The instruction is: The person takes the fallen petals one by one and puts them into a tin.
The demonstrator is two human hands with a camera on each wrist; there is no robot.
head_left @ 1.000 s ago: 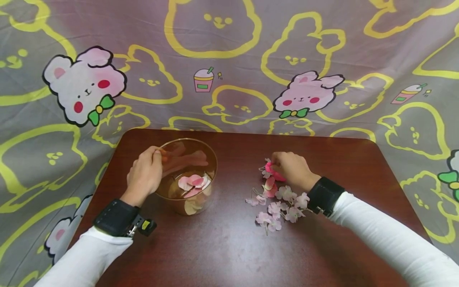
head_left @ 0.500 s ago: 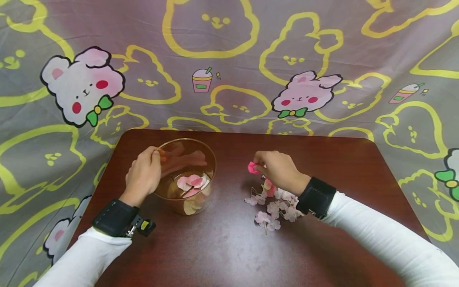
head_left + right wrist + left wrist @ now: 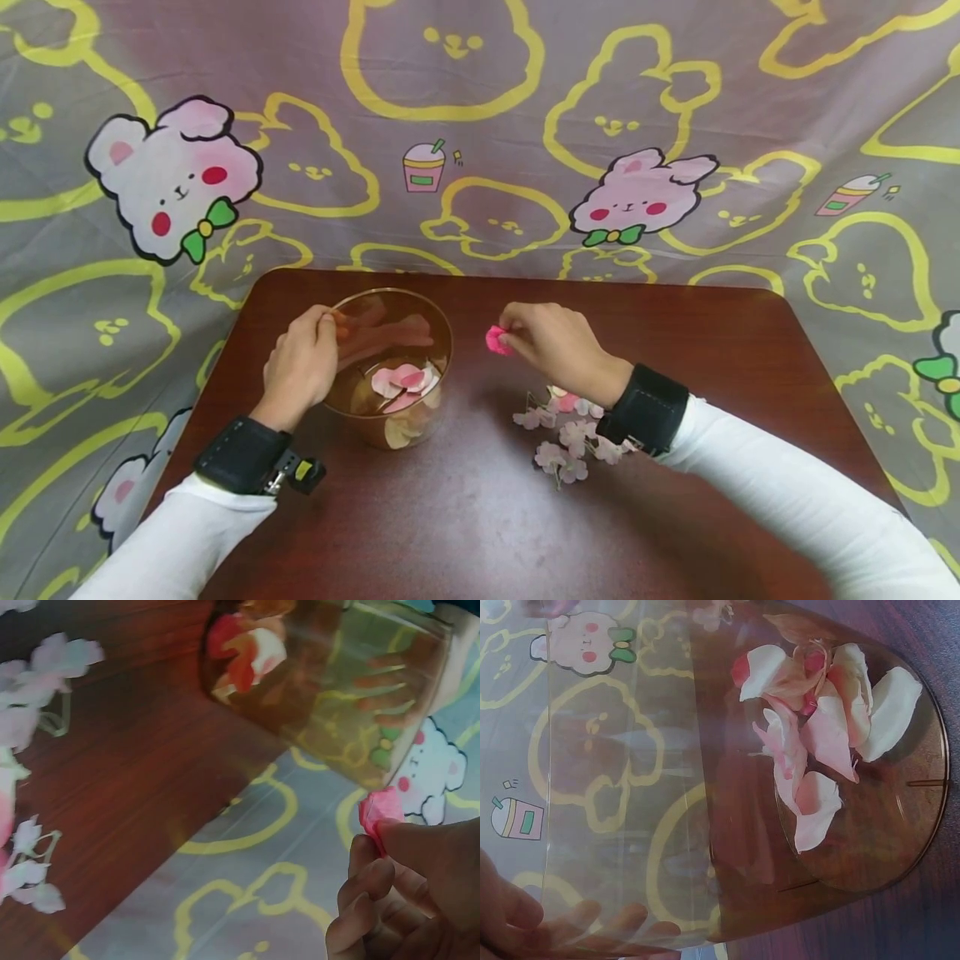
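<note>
My left hand (image 3: 300, 358) grips the upper rim of a see-through amber bin (image 3: 441, 371) at the left of the table. Its fingers show through the bin's wall in the left wrist view. Pink and cream petals (image 3: 832, 735) lie at the bottom of the bin. Between thumb and fingers, my right hand (image 3: 558, 337) pinches a small, bright pink petal-like piece (image 3: 381, 810). It is held above the table, to the right of the bin and apart from it. Part of the piece is hidden by the fingertips.
Pale pink artificial blossoms (image 3: 573, 442) on thin stems lie below the right wrist, with a redder petal (image 3: 564, 402) among them partly covered by the hand. The dark wooden table (image 3: 450, 517) ends at a patterned cloth (image 3: 510, 142) behind.
My right hand has lifted the bright pink piece from the blossom pile and carried it left toward the bin. The left hand and bin have stayed put.
</note>
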